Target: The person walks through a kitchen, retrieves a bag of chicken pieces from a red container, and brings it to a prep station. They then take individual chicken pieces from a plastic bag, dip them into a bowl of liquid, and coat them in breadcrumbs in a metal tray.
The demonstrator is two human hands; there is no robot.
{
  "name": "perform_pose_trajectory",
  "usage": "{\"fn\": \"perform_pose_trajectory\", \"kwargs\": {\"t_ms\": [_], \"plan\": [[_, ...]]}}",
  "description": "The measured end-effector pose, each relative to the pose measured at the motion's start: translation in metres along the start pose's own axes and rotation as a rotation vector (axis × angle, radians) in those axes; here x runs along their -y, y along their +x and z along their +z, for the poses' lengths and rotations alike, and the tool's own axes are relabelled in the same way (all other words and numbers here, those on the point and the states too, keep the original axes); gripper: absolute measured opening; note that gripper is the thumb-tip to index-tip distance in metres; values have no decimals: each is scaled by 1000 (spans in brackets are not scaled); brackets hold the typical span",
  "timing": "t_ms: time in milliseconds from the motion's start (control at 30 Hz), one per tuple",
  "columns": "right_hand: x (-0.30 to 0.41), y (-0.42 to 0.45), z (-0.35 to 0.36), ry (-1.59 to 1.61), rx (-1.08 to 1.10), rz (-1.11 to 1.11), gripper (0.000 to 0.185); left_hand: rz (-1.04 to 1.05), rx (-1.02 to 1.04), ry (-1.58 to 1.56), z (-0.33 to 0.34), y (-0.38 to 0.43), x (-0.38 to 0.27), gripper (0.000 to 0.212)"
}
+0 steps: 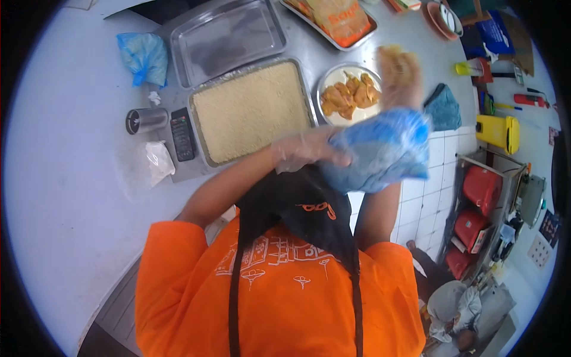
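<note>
My left hand [319,147], in a clear plastic glove, grips the near side of a blue plastic bag [379,149]. The bag hangs in front of my right forearm and hides part of it. Beyond it my right hand [400,82] is raised, blurred, with a yellowish coating about its fingers; whether it holds a piece of food cannot be made out. Beside that hand stands a round metal dish [322,109] with orange-coated meat pieces [350,96] in a pale liquid. A rectangular metal tray [195,127] filled with pale crumbs [252,111] lies to the left.
Behind the crumbs is another metal tray [227,38]; a smaller tray [374,26] holds an orange packet [343,22]. On the left are a tied blue bag [143,58], a metal cup [149,120] and a black remote-like device [183,134]. A teal cloth [443,108] lies right. Another person [450,308] is lower right.
</note>
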State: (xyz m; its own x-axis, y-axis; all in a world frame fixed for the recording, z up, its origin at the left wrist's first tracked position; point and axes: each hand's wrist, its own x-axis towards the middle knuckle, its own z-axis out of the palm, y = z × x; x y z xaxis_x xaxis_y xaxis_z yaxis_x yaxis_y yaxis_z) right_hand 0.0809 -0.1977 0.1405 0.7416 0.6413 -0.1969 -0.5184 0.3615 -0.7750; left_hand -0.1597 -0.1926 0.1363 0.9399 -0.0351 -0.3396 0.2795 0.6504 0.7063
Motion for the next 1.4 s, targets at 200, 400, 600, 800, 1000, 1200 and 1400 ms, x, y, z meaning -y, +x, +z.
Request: {"fn": "perform_pose_trajectory", "kwargs": {"t_ms": [200,400,600,800,1000,1200,1400], "plan": [[107,16,-207,-543,-108,-333,42,-12,-87,-556,45,105,-46,71],[94,-62,-280,-117,-549,-274,47,-168,-442,-674,20,293,-74,59],[51,-94,-260,-92,-686,-94,39,471,-280,710,28,297,6,20],[28,-58,-211,-1085,-246,-603,26,376,84,735,211,120,-17,21],[6,-45,-41,-371,-42,-366,28,512,220,821,238,92,-25,19],[-38,-114,35,-362,58,-100,33,598,183,991,224,95,-27,16],[-9,-164,6,-682,218,-16,38,822,85,1290,178,110,-56,13]]}}
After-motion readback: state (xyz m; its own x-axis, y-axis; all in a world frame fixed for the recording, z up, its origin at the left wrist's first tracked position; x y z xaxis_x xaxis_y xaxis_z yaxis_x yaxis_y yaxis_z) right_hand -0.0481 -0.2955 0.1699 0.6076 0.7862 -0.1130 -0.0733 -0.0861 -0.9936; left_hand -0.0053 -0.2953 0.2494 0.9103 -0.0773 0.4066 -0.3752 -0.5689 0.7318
